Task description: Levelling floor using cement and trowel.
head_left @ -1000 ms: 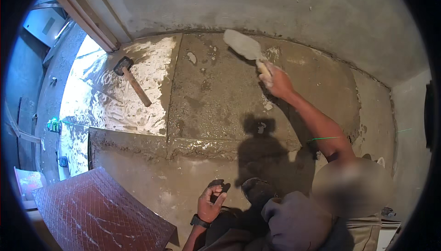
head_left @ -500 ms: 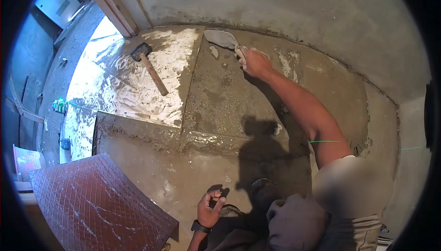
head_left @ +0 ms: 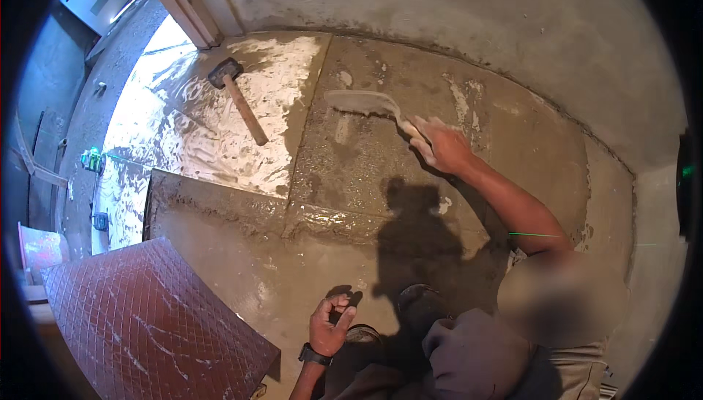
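Observation:
My right hand [head_left: 447, 145] is closed round the handle of a trowel [head_left: 359, 103], whose pale, mortar-smeared blade lies low over the wet grey-brown mortar bed [head_left: 344, 173]. A scraped streak shows in the mortar just below the blade. Down near my knees, my left hand [head_left: 331, 324] hangs with loosely bent fingers, its thumb apart from them, and I see nothing in it. A black watch is on that wrist. Left of the trowel, a mallet [head_left: 242, 100] with a dark head and wooden handle rests on a pale, mortar-smeared tile [head_left: 267, 162].
A large reddish-brown tile [head_left: 146, 319] with a grid-patterned face leans at lower left, beside a whitish bucket [head_left: 42, 246]. A small green-lit device [head_left: 93, 160] stands at the left. The plastered wall [head_left: 439, 5] bounds the far side; a wooden door frame [head_left: 176, 1] rises at upper left.
My right hand has drawn the trowel back from near the wall, toward me and slightly right, across the mortar. My left hand has hardly moved.

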Action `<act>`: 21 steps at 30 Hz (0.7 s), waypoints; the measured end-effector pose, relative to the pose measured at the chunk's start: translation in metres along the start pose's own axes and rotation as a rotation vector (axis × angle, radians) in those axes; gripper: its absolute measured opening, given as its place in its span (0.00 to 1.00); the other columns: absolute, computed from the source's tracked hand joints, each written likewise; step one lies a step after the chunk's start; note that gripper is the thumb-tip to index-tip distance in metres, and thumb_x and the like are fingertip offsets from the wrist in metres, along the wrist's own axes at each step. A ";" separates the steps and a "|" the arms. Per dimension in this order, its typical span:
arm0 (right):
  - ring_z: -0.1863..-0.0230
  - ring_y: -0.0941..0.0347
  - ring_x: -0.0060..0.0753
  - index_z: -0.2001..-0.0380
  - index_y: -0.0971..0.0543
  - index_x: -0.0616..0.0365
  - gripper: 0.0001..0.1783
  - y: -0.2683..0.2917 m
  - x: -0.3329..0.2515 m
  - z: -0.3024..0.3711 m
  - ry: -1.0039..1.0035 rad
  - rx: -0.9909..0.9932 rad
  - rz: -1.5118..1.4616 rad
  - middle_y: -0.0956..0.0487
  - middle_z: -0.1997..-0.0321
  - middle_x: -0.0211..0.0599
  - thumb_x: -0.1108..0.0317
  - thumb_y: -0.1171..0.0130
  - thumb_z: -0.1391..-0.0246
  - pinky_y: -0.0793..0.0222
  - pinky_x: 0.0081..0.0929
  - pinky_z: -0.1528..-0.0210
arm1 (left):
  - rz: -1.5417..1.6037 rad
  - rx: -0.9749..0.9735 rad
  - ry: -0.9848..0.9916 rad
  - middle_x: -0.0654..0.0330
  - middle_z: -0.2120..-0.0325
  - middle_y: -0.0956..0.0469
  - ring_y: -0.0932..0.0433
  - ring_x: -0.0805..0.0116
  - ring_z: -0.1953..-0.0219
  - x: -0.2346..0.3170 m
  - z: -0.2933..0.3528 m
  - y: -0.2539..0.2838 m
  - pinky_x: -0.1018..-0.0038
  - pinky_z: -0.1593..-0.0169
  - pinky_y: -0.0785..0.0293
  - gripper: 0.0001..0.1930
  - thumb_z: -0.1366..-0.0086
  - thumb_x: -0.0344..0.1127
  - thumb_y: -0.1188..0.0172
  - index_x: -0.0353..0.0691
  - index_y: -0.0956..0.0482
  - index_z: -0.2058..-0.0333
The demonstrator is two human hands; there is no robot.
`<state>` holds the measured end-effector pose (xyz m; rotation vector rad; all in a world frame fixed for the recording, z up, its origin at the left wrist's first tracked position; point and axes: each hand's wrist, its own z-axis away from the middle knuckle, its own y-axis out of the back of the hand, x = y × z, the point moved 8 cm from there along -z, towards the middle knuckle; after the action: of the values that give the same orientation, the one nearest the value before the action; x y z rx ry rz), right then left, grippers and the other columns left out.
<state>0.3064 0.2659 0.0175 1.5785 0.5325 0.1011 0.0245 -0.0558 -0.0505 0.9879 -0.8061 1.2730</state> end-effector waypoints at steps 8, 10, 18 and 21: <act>0.53 0.26 0.54 0.41 0.32 0.51 0.24 -0.010 0.032 -0.070 -0.215 -0.004 -0.015 0.25 0.53 0.50 0.60 0.48 0.39 0.31 0.48 0.52 | -0.029 -0.038 -0.015 0.55 0.63 0.20 0.22 0.71 0.62 0.010 0.004 -0.032 0.73 0.55 0.25 0.17 0.38 0.34 0.34 0.30 0.24 0.54; 0.54 0.26 0.53 0.42 0.31 0.50 0.22 -0.018 0.033 -0.082 -0.205 -0.014 0.005 0.25 0.53 0.50 0.61 0.48 0.39 0.31 0.48 0.53 | -0.026 -0.024 -0.032 0.55 0.66 0.20 0.21 0.71 0.64 0.012 0.004 -0.031 0.74 0.58 0.24 0.17 0.39 0.33 0.34 0.29 0.23 0.55; 0.56 0.25 0.54 0.44 0.30 0.52 0.22 -0.017 0.023 -0.071 -0.180 -0.055 0.032 0.24 0.54 0.49 0.60 0.47 0.39 0.31 0.49 0.54 | 0.045 -0.029 0.055 0.55 0.61 0.20 0.23 0.72 0.58 -0.003 0.009 -0.021 0.73 0.53 0.26 0.16 0.38 0.31 0.34 0.30 0.24 0.54; 0.55 0.25 0.54 0.42 0.31 0.52 0.23 0.006 0.012 -0.036 -0.156 -0.092 0.084 0.24 0.54 0.49 0.59 0.46 0.39 0.30 0.47 0.53 | 0.007 -0.015 0.013 0.55 0.60 0.20 0.23 0.72 0.59 0.002 0.012 -0.017 0.73 0.53 0.26 0.15 0.38 0.31 0.35 0.30 0.24 0.55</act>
<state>0.3053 0.3041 0.0235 1.5042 0.3347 0.0644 0.0424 -0.0662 -0.0468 0.9642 -0.8089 1.2768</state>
